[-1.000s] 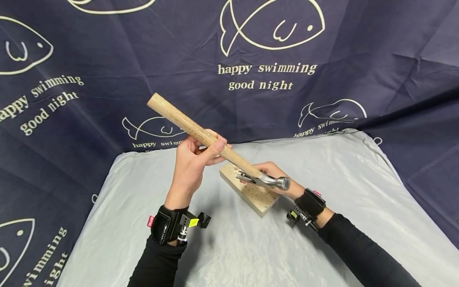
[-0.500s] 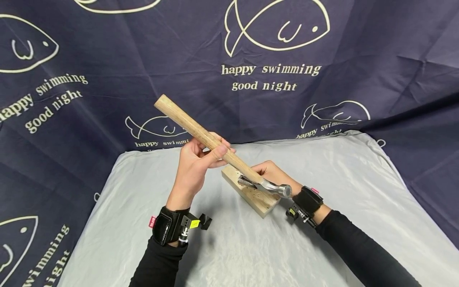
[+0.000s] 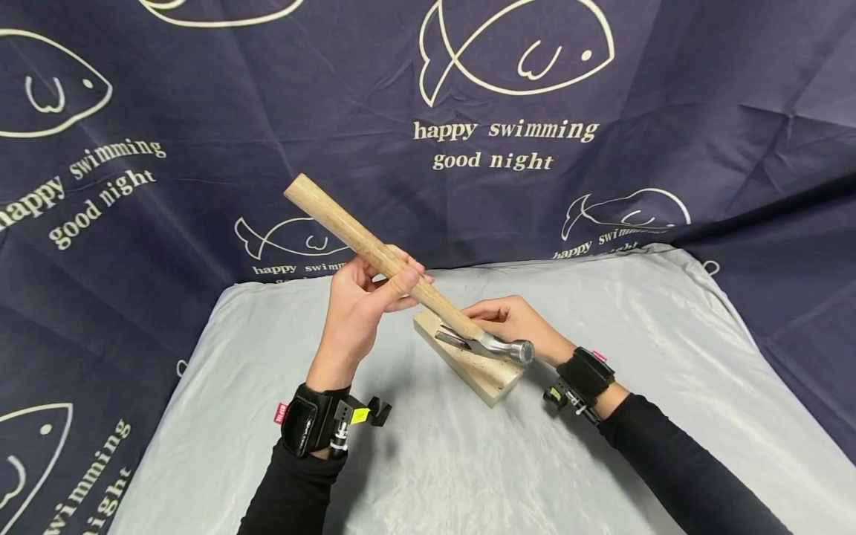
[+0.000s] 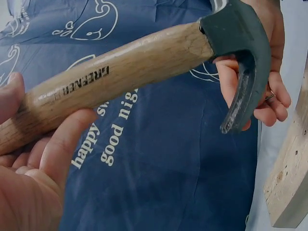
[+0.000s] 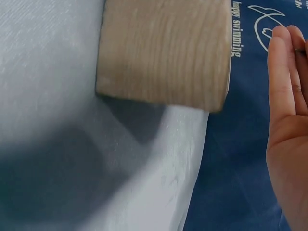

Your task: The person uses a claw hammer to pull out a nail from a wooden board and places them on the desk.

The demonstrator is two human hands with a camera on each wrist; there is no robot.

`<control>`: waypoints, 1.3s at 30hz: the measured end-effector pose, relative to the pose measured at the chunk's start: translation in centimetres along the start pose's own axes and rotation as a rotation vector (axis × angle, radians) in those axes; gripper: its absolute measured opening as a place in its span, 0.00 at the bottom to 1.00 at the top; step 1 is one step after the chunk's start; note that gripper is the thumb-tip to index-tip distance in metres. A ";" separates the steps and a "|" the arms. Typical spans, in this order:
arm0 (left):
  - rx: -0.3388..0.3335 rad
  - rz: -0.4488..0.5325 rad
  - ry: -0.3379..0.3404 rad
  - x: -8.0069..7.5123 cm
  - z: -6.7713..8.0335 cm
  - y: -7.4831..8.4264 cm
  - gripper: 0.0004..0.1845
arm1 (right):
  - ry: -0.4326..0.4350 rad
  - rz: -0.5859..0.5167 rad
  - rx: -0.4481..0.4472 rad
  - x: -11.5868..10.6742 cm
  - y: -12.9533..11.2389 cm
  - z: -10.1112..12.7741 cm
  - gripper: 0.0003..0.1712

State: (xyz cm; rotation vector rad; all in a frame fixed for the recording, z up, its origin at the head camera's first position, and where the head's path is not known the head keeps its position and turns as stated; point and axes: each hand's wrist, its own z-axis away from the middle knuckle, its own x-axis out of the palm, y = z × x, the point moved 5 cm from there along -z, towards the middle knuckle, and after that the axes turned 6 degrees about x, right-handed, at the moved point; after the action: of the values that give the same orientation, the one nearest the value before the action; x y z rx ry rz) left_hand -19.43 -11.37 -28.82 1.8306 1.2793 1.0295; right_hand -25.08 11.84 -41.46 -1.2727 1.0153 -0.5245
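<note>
Above the pale perforated wooden block (image 3: 468, 353) on the grey cloth, the left hand (image 3: 361, 312) grips the wooden-handled steel claw hammer (image 3: 401, 271) mid-shaft, while the right hand's (image 3: 518, 323) loosely extended fingers sit beside the head; guiding it there would steady the claw.

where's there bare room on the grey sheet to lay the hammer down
Bare stretches of the grey sheet lie between the two forearms in front of the wooden block, and right of the right hand out to the dark cloth. It is crowded at the block, where the hammer, left hand and right hand meet.
</note>
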 end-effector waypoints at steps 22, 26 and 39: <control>-0.012 -0.051 0.050 -1.1 0.1 0.3 0.12 | -0.001 -0.188 -0.004 -1.9 -0.1 1.7 0.14; -0.016 -0.064 0.069 -1.5 0.1 0.4 0.14 | 0.017 -0.194 0.013 -2.2 0.0 1.9 0.13; 0.003 -0.100 0.089 -2.2 0.2 1.0 0.13 | 0.050 -0.179 0.063 -3.2 0.2 2.4 0.14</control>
State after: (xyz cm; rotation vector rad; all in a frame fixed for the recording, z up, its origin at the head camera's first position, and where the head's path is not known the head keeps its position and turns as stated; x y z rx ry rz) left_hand -19.35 -13.81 -28.55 1.7215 1.4111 1.0656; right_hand -24.62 15.78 -40.73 -1.3061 0.9240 -0.7239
